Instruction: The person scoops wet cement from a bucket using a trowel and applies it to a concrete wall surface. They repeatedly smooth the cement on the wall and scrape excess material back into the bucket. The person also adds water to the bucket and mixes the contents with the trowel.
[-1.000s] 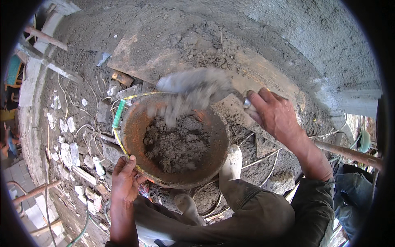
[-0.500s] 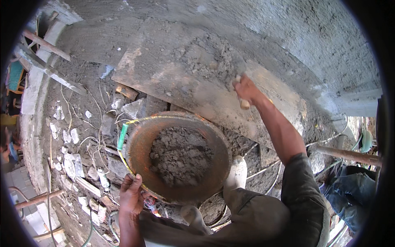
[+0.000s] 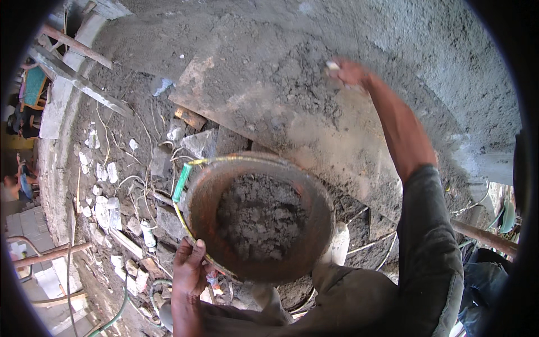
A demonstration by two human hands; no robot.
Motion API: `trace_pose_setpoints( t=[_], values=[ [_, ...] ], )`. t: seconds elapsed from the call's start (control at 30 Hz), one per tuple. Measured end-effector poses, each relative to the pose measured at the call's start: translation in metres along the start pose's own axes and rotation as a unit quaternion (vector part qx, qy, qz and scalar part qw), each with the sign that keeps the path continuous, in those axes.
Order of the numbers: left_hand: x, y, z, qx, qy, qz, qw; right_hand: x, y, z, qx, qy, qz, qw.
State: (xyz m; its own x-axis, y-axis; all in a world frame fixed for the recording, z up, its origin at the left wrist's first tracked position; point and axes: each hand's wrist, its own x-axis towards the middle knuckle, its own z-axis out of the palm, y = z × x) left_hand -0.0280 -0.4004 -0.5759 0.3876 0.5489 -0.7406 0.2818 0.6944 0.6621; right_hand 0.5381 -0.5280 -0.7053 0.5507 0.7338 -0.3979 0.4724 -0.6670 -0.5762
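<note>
Fingers (image 3: 183, 251) of the left hand (image 3: 190, 273) were closed on the rim of the basin (image 3: 318, 210), beside a board (image 3: 342, 163); the right hand (image 3: 355, 75), round a pale handle (image 3: 333, 65). Laden basin was judged heavy, stiff, best rim-held.

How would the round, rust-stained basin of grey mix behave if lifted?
The round, rust-stained basin is probably heavy, as lumpy grey mix covers its bottom. Raised only by the left hand at its edge, it would likely tilt.
</note>
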Motion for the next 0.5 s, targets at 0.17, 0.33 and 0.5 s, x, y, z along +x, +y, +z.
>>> trace_pose_setpoints(
  t=[0.17,0.33,0.5],
  values=[
    [-0.001,0.013,0.021,0.049,0.002,-0.006,0.999,-0.002,-0.001,0.002,0.102,0.008,-0.004,0.995],
    [-0.003,0.023,0.035,0.06,0.033,-0.025,0.997,-0.039,-0.01,-0.007,0.107,0.078,-0.024,0.991],
    [-0.003,0.028,0.039,0.058,0.023,-0.045,0.997,-0.1,-0.029,-0.02,-0.098,0.18,-0.179,0.962]
  ],
)
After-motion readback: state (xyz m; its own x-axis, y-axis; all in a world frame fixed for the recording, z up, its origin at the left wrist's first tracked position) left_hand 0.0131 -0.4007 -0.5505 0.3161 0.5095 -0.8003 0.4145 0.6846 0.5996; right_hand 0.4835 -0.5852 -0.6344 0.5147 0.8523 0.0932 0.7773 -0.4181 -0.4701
